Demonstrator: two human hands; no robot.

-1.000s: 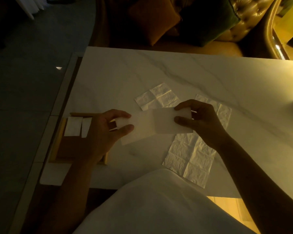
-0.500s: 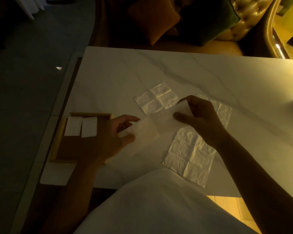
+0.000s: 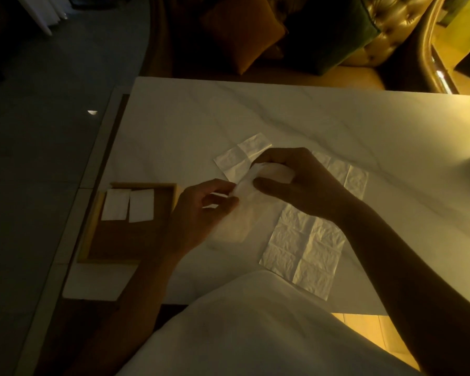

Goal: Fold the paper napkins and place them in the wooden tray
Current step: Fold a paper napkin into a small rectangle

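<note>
Both hands hold one white paper napkin (image 3: 272,173) just above the marble table (image 3: 323,123). My right hand (image 3: 299,183) curls its end over toward my left hand (image 3: 198,215), which pinches the other end. The wooden tray (image 3: 90,229) lies at the table's left edge with two folded napkins (image 3: 128,204) side by side in its far part. A large unfolded napkin (image 3: 304,245) lies flat under my right forearm. A smaller unfolded napkin (image 3: 239,158) lies beyond my hands, and part of another unfolded napkin (image 3: 347,172) shows past my right wrist.
A sofa with an orange cushion (image 3: 242,33) and a dark green cushion (image 3: 334,31) stands behind the table's far edge. To the left the table drops off to dark floor (image 3: 38,131). My white garment (image 3: 255,329) covers the near edge.
The napkin was held stretched out flat between both hands. My right hand has brought its end over toward the left, so the napkin now bends in half and the hands are closer together.
</note>
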